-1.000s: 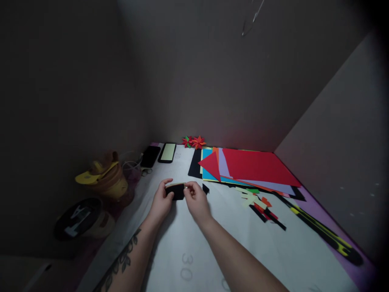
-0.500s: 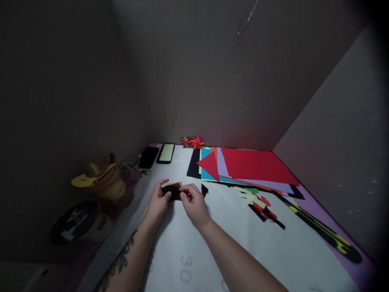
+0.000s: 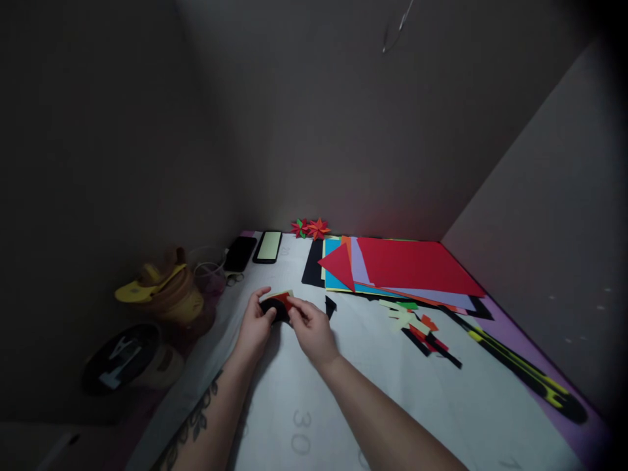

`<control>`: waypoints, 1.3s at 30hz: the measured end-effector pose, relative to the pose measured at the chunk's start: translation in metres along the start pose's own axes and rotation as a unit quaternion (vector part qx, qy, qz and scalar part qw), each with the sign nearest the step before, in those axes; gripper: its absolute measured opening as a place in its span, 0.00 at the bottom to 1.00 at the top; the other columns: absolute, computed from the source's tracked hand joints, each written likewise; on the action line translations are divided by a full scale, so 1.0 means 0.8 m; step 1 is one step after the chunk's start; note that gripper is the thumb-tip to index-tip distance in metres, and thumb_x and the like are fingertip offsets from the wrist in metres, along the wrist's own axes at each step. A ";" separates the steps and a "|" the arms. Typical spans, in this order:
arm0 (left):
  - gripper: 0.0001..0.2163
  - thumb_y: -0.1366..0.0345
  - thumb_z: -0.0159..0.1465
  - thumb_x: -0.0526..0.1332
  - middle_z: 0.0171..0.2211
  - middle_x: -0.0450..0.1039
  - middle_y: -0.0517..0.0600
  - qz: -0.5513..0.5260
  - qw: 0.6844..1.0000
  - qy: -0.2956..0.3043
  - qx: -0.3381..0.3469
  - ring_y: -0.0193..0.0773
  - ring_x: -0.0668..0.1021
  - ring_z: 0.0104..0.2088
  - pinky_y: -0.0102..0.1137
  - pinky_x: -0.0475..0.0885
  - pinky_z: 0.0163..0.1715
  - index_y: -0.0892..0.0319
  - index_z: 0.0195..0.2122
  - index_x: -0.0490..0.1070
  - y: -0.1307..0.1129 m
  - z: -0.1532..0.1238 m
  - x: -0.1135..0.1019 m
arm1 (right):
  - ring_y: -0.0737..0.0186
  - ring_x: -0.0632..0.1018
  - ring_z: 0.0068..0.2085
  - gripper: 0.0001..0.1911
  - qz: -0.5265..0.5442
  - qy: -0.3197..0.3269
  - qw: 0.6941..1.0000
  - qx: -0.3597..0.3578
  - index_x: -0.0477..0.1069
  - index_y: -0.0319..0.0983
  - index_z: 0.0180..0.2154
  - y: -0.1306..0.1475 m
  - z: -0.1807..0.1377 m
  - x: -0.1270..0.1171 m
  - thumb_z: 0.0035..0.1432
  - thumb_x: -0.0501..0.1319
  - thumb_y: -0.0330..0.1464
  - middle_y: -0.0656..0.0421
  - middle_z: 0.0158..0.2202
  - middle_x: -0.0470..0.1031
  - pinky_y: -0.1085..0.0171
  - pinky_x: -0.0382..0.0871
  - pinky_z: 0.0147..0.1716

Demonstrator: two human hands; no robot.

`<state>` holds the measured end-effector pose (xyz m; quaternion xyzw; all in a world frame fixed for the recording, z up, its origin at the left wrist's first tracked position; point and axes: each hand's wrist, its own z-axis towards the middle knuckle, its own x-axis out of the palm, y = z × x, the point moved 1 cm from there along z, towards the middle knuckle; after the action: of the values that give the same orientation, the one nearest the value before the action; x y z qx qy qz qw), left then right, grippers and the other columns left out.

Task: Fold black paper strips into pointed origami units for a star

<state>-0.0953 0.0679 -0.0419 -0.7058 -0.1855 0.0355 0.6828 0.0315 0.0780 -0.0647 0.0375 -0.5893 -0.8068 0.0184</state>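
Note:
Between my two hands, just above the white sheet, is a small stack of black, red and pale paper pieces (image 3: 279, 306). My left hand (image 3: 255, 322) grips its left side, thumb in front and fingers behind. At the right edge my right hand (image 3: 313, 330) pinches the paper between thumb and fingers. The black piece in front is curved, and red and pale paper show behind it. A small folded black paper piece (image 3: 330, 306) lies just beyond my right hand.
Coloured paper sheets (image 3: 417, 265) are stacked at the back right, with paper strips (image 3: 417, 327) before them. A black-and-yellow utility knife (image 3: 524, 366) lies far right. Two folded paper stars (image 3: 310, 228) and a phone (image 3: 267, 247) sit at the back. Caps (image 3: 157, 294) are at left.
The black paper's right part has bent down or back, so more of the red paper shows behind it. My right hand has shifted slightly; my left hand stays nearly in place.

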 end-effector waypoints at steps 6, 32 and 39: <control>0.25 0.72 0.50 0.62 0.32 0.75 0.47 0.005 1.000 0.005 0.009 0.39 0.77 0.35 0.33 0.68 0.39 0.57 0.50 0.62 0.005 0.002 -0.004 | 0.63 0.76 0.30 0.17 0.084 0.000 0.994 0.071 0.73 0.39 0.47 0.001 0.001 0.003 0.56 0.58 0.35 0.58 0.31 0.75 0.64 0.75 0.30; 0.24 0.73 0.50 0.62 0.28 0.72 0.44 -0.004 0.999 0.050 0.020 0.35 0.75 0.29 0.28 0.67 0.32 0.56 0.49 0.63 0.007 0.005 -0.009 | 0.68 0.70 0.22 0.15 0.122 0.010 0.987 0.100 0.75 0.39 0.42 0.014 0.004 -0.001 0.55 0.55 0.34 0.61 0.25 0.72 0.69 0.67 0.22; 0.24 0.72 0.50 0.64 0.30 0.74 0.45 -0.001 0.996 0.082 0.017 0.35 0.76 0.31 0.28 0.67 0.34 0.56 0.49 0.63 -0.003 0.000 -0.008 | 0.64 0.74 0.30 0.14 0.046 0.005 0.999 0.025 0.78 0.41 0.37 0.016 0.009 -0.011 0.54 0.55 0.30 0.58 0.32 0.75 0.66 0.70 0.29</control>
<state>-0.1017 0.0662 -0.0409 -0.6943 -0.1289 -0.0197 0.7078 0.0394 0.0814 -0.0499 0.0142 -0.6107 -0.7897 0.0575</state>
